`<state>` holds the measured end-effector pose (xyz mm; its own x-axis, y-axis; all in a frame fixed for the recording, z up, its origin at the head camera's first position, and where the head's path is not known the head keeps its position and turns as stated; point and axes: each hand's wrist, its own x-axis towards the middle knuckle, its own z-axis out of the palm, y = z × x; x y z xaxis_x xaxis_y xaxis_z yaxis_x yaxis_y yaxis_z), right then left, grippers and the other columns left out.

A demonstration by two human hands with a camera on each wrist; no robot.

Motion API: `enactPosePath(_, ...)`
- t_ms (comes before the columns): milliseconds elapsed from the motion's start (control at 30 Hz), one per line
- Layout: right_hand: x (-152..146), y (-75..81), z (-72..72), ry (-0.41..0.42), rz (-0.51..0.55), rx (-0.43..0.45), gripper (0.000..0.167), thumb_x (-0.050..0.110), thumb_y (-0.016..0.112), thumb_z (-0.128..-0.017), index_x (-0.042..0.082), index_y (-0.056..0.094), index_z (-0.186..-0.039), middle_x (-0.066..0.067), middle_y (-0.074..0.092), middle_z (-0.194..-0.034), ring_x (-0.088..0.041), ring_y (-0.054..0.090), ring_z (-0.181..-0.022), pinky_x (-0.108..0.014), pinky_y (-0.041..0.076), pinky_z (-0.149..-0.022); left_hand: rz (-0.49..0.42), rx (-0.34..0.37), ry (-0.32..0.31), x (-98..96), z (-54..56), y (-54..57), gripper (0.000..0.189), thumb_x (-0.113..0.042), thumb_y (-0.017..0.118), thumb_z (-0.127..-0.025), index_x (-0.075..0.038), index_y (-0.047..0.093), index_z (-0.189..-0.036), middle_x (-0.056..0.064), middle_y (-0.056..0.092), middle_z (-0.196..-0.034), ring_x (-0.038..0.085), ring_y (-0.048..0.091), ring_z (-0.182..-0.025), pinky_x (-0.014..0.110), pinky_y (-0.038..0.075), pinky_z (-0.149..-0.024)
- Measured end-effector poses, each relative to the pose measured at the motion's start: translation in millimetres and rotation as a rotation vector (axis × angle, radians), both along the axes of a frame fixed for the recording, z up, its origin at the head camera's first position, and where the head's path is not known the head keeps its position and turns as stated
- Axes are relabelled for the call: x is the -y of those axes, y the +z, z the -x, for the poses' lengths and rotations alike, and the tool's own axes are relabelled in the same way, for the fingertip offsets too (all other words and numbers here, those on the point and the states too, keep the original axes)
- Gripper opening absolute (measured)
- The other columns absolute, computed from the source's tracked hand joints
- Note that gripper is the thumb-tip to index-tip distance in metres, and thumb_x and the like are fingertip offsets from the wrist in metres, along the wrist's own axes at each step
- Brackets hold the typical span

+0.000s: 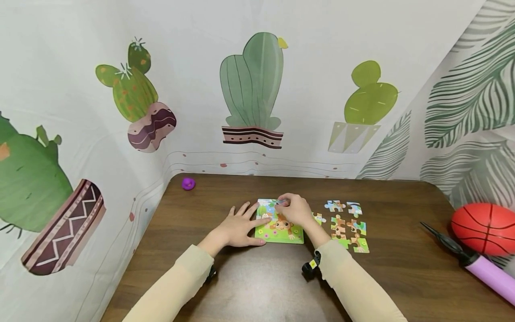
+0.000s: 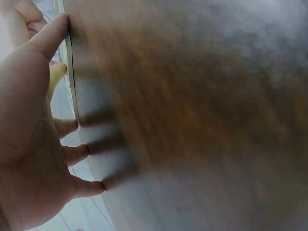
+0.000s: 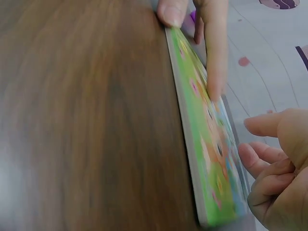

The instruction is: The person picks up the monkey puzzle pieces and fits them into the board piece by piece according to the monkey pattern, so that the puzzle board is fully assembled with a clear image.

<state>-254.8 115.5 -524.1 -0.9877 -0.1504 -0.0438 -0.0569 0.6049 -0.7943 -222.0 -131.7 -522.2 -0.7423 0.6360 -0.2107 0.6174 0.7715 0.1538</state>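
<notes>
A puzzle board [image 1: 277, 239] with a cartoon monkey on a green, flowered ground lies flat on the table. My left hand [image 1: 241, 227] rests at its left side with fingers spread, thumb at the near left corner and index finger reaching over the picture. In the left wrist view, the other fingertips [image 2: 83, 150] touch the tabletop. My right hand [image 1: 297, 210] is over the board's upper right part. Its thumb and index finger pinch a small bluish puzzle piece [image 1: 281, 202], mostly covered by the fingers. In the right wrist view, the fingertips [image 3: 246, 155] are close beside the board's far side.
Several loose puzzle pieces [image 1: 339, 228] lie right of the board, one partly behind my right wrist. A purple ring-shaped object [image 1: 188, 184] sits at the table's back left. At the right are a red basketball [image 1: 484, 228] and a purple hand pump [image 1: 488, 275]. A cactus-printed cloth hangs behind.
</notes>
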Motion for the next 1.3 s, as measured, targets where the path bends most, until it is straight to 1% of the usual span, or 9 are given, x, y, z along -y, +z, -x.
enactPosePath(133, -19, 2.9, -1.6, 0.009, -0.023, -0.02, 0.038, 0.029, 0.074, -0.098, 0.006, 0.07, -0.128, -0.005, 0.072, -0.1, -0.016, 0.065, -0.071, -0.035, 0.051, -0.062, -0.015, 0.008, 0.012, -0.6, 0.4, 0.0, 0.079, -0.081, 0.047, -0.093, -0.047, 0.03, -0.162, 0.01, 0.005, -0.174, 0.041, 0.01, -0.157, 0.075, 0.019, -0.113)
enactPosePath(267, -45, 4.6, -1.6, 0.005, -0.04, -0.036, 0.04, 0.028, 0.073, -0.099, 0.004, 0.069, -0.13, -0.008, 0.072, -0.103, -0.017, 0.061, -0.063, -0.034, 0.047, -0.057, -0.021, -0.003, 0.009, -1.4, 0.7, 0.3, 0.08, -0.08, 0.049, -0.093, -0.046, 0.032, -0.162, 0.008, 0.008, -0.174, 0.043, 0.012, -0.156, 0.076, 0.021, -0.112)
enactPosePath(367, -67, 5.2, -1.8, -0.022, -0.051, -0.038, 0.04, 0.029, 0.072, -0.099, 0.004, 0.069, -0.13, -0.01, 0.072, -0.104, -0.02, 0.058, -0.06, -0.034, 0.045, -0.055, -0.015, -0.012, 0.002, -2.1, 0.6, 1.4, 0.079, -0.08, 0.05, -0.093, -0.045, 0.032, -0.162, 0.005, 0.009, -0.173, 0.043, 0.014, -0.156, 0.076, 0.023, -0.111)
enactPosePath(600, -121, 7.5, -5.9, -0.099, -0.1, -0.027, 0.043, 0.031, 0.071, -0.1, 0.004, 0.067, -0.132, -0.017, 0.07, -0.114, -0.02, 0.06, -0.068, -0.035, 0.047, -0.059, -0.011, -0.013, 0.007, -2.6, 0.2, 3.7, 0.079, -0.079, 0.051, -0.093, -0.044, 0.034, -0.162, 0.007, 0.014, -0.172, 0.044, 0.015, -0.155, 0.077, 0.023, -0.111)
enactPosePath(800, -156, 10.7, -12.5, -0.157, -0.128, 0.001, 0.046, 0.033, 0.07, -0.1, 0.001, 0.065, -0.133, -0.021, 0.068, -0.117, -0.026, 0.064, -0.079, -0.037, 0.05, -0.063, -0.01, -0.008, 0.009, -3.4, -0.5, 3.5, 0.081, -0.079, 0.051, -0.093, -0.043, 0.032, -0.163, 0.006, 0.014, -0.172, 0.043, 0.015, -0.155, 0.076, 0.023, -0.111)
enactPosePath(967, -172, 9.9, -15.3, -0.176, -0.182, 0.032, 0.051, 0.04, 0.069, -0.1, 0.001, 0.064, -0.133, -0.021, 0.067, -0.118, -0.031, 0.064, -0.09, -0.043, 0.05, -0.073, -0.029, -0.005, 0.008, -3.5, -1.1, 3.3, 0.081, -0.079, 0.052, -0.092, -0.042, 0.034, -0.162, 0.0, 0.015, -0.173, 0.044, 0.015, -0.155, 0.078, 0.022, -0.11)
enactPosePath(1067, -176, 8.0, -15.7, -0.172, -0.188, 0.06, 0.055, 0.043, 0.069, -0.099, 0.001, 0.063, -0.134, -0.02, 0.066, -0.118, -0.031, 0.063, -0.091, -0.044, 0.05, -0.075, -0.041, -0.001, 0.006, -4.0, -1.2, 3.5, 0.082, -0.078, 0.054, -0.092, -0.04, 0.036, -0.162, -0.004, 0.017, -0.173, 0.046, 0.015, -0.155, 0.079, 0.022, -0.11)
enactPosePath(1167, -177, 6.4, -15.5, -0.159, -0.187, 0.07, 0.058, 0.043, 0.069, -0.099, -0.002, 0.062, -0.135, -0.018, 0.066, -0.114, -0.028, 0.062, -0.085, -0.042, 0.049, -0.073, -0.039, 0.001, 0.006, -5.2, -0.8, 3.8, 0.082, -0.078, 0.055, -0.092, -0.039, 0.036, -0.162, -0.006, 0.019, -0.172, 0.046, 0.015, -0.155, 0.079, 0.022, -0.11)
enactPosePath(1300, -177, 5.0, -13.7, -0.149, -0.2, 0.068, 0.061, 0.043, 0.071, -0.098, -0.004, 0.061, -0.135, -0.012, 0.065, -0.102, -0.023, 0.059, -0.074, -0.039, 0.047, -0.069, -0.029, -0.002, 0.014, -7.0, -0.3, 3.7, 0.084, -0.079, 0.054, -0.091, -0.04, 0.035, -0.163, -0.007, 0.02, -0.172, 0.045, 0.015, -0.155, 0.078, 0.023, -0.11)
